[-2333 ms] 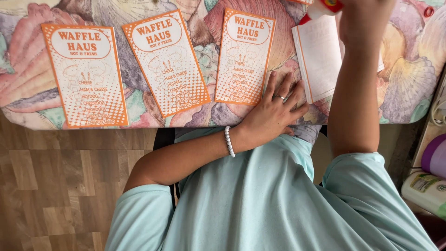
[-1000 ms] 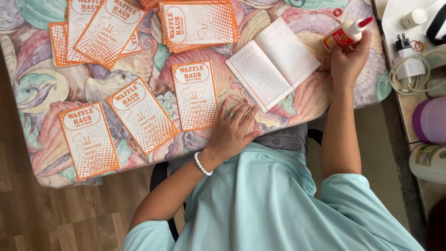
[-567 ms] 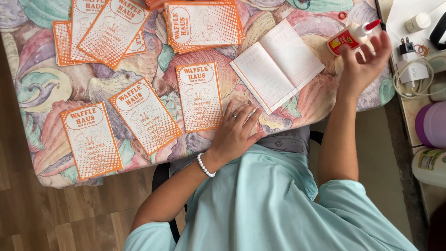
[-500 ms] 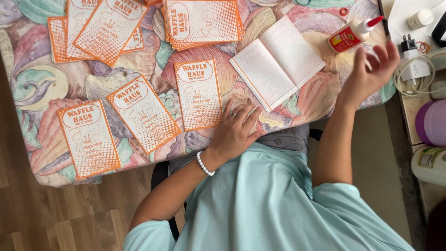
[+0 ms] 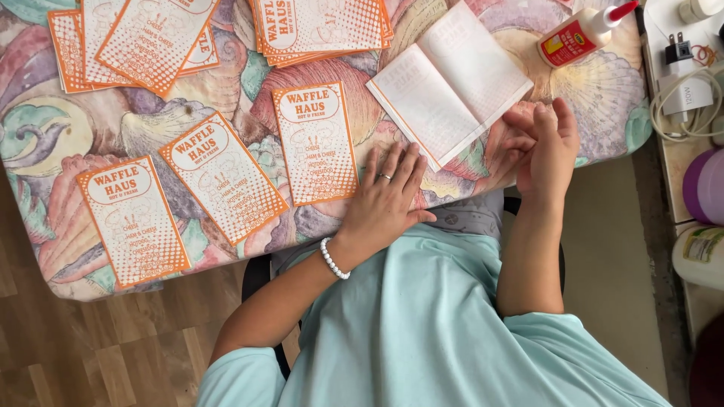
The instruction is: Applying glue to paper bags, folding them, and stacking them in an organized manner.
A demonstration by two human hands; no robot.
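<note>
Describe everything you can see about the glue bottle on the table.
The glue bottle is a small white plastic squeeze bottle with an orange-red label and a red pointed tip. It lies on its side on the patterned tablecloth at the table's far right corner, tip toward the table's right edge. Nothing touches it: the right hand hovers nearer the body, fingers open, and the open booklet lies apart beside it.

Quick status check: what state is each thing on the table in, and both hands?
Booklet: open, lying flat.
Glue bottle: on its side, red cap on, not held.
Three single cards: face up, laid apart.
Card stacks: loosely piled.
Left hand: flat on the table, holding nothing.
Right hand: open, empty, by the booklet.
</note>
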